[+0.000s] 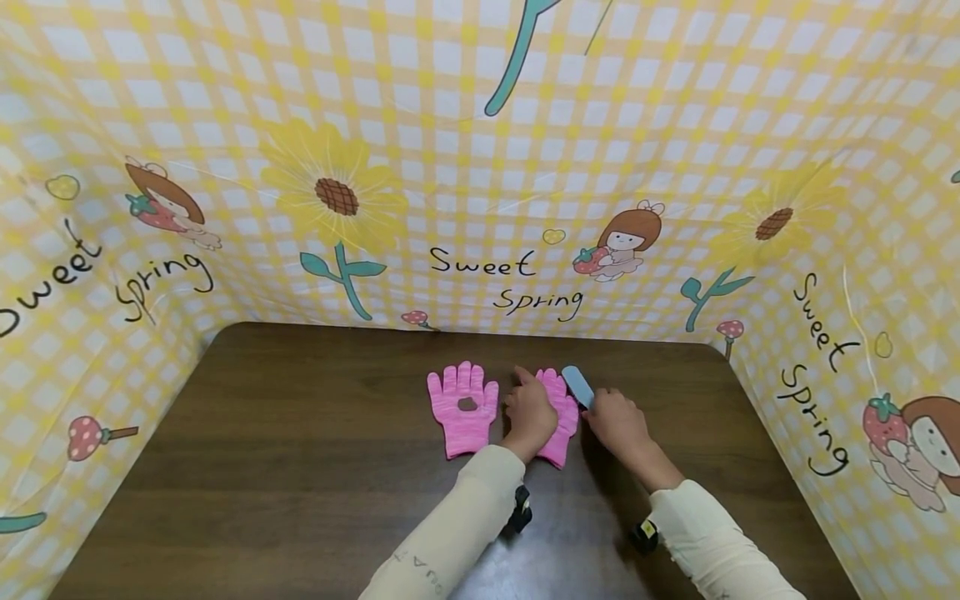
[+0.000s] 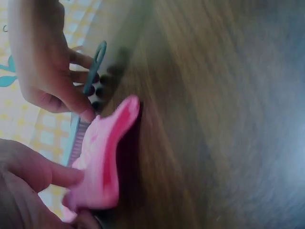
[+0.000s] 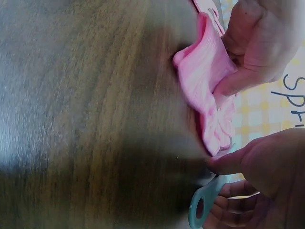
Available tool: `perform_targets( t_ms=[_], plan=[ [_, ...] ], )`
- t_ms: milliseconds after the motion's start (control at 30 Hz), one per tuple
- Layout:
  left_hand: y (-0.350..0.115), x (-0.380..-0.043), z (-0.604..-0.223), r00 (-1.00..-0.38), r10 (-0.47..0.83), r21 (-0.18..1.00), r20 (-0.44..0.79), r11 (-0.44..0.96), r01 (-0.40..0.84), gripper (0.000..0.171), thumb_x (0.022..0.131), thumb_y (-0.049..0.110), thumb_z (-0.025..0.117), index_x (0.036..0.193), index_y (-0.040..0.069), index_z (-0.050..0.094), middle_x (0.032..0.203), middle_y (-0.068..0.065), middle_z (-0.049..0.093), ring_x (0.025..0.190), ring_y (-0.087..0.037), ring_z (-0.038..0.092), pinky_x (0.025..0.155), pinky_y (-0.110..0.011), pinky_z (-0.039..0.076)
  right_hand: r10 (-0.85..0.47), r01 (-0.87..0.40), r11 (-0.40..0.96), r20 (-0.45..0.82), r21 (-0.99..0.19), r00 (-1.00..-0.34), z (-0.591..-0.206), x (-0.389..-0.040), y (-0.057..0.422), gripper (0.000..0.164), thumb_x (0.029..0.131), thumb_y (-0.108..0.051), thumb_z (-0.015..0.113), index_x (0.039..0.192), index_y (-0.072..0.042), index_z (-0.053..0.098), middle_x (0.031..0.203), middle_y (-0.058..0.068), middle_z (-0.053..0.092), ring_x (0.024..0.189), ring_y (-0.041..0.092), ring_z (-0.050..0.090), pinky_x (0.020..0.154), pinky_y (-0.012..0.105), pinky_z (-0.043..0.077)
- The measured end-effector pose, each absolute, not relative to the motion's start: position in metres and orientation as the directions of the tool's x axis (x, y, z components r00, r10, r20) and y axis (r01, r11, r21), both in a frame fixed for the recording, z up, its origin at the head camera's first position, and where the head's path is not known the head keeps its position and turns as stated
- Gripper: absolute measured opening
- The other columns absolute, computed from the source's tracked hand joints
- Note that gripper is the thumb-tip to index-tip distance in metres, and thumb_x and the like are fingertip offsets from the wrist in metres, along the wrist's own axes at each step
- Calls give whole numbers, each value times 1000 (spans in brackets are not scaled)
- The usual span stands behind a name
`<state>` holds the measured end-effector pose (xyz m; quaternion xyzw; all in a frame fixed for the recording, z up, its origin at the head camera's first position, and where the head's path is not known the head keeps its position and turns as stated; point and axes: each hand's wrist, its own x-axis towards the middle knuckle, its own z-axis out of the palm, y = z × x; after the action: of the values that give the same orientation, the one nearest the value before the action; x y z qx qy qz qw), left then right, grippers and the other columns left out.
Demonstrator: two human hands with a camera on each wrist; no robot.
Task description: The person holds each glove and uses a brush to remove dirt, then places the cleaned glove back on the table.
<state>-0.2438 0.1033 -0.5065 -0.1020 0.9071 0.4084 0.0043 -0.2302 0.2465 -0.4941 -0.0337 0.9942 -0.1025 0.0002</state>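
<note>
Two pink knit gloves lie side by side on the dark wooden table. The left glove (image 1: 454, 429) is flat, fingers pointing away, with a brown patch (image 1: 467, 404) on it. My left hand (image 1: 531, 414) holds the right glove (image 1: 557, 442) by its left side, thumb on top; in the left wrist view this glove's cuff (image 2: 109, 162) stands raised and gaping. In my right hand (image 1: 618, 421) is a light blue brush (image 1: 577, 385), gripped by its handle (image 3: 199, 207), which has a loop at the end. Its bristles (image 2: 82, 136) face the glove and are partly hidden behind it.
A yellow checked cloth (image 1: 480, 183) with flowers and lettering hangs behind the table (image 1: 300, 467) and along both sides. Each wrist wears a small black camera, one (image 1: 520, 510) on the left and one (image 1: 645, 535) on the right.
</note>
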Motion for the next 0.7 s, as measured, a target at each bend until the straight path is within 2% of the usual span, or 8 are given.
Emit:
perform_targets(
  t_ms=[67,167,233,333,400,500,600,700],
  plan=[
    [100,-238,-504,-990,-122,764,-71,631,-132,78,79,4,77,143,-15,37,114,-34,68,105,-52,62,92,-58,55,-66,-67,973,11,-223,-998,-495,-230,249,28,92,-20,72,96,7,65,89,22,66,80,42,68,64,56,58],
    [95,-229,-498,-997,-56,805,-58,588,-80,69,79,8,80,133,-12,43,108,-29,71,102,-47,67,89,-54,57,-66,-73,963,36,-260,-997,-495,-229,253,25,91,-17,73,92,7,64,85,22,66,77,43,68,63,55,57],
    [91,-225,-493,-997,-31,832,-64,551,-70,67,80,11,81,132,-10,44,112,-29,70,105,-44,68,90,-52,57,-64,-80,954,64,-289,-996,-495,-228,257,24,90,-14,74,90,7,62,82,22,66,76,44,68,62,55,57],
    [80,-221,-488,-995,-13,891,-100,445,-96,71,80,12,83,136,-10,46,124,-28,66,116,-38,65,100,-48,55,-49,-78,939,94,-335,-994,-495,-225,262,24,90,-12,74,89,5,57,79,23,65,76,46,68,63,56,56],
    [69,-216,-486,-990,9,947,-138,293,-129,69,79,8,82,136,-11,48,130,-27,64,117,-33,63,104,-46,54,-38,-73,928,103,-365,-994,-495,-222,265,24,91,-11,73,90,4,55,78,24,66,76,48,68,63,57,55],
    [44,-205,-483,-978,91,982,-188,-10,-190,61,81,-1,77,135,-14,52,129,-27,64,109,-24,63,101,-40,56,-40,-82,915,113,-395,-993,-494,-214,268,24,91,-11,73,93,4,54,78,24,66,75,46,68,62,56,53],
    [11,-189,-479,-948,212,919,-237,-268,-289,52,89,-5,67,137,-15,50,125,-22,67,103,-17,65,98,-35,58,-68,-111,899,115,-423,-991,-493,-203,269,23,93,-11,72,99,5,55,78,21,67,69,37,66,58,50,52],
    [-25,-166,-483,-910,310,806,-275,-441,-394,51,97,-5,57,146,-12,41,123,-10,69,108,-13,66,100,-30,56,-112,-137,866,82,-480,-990,-493,-189,271,23,95,-12,70,105,4,57,81,16,69,66,24,62,57,37,50]
  ],
)
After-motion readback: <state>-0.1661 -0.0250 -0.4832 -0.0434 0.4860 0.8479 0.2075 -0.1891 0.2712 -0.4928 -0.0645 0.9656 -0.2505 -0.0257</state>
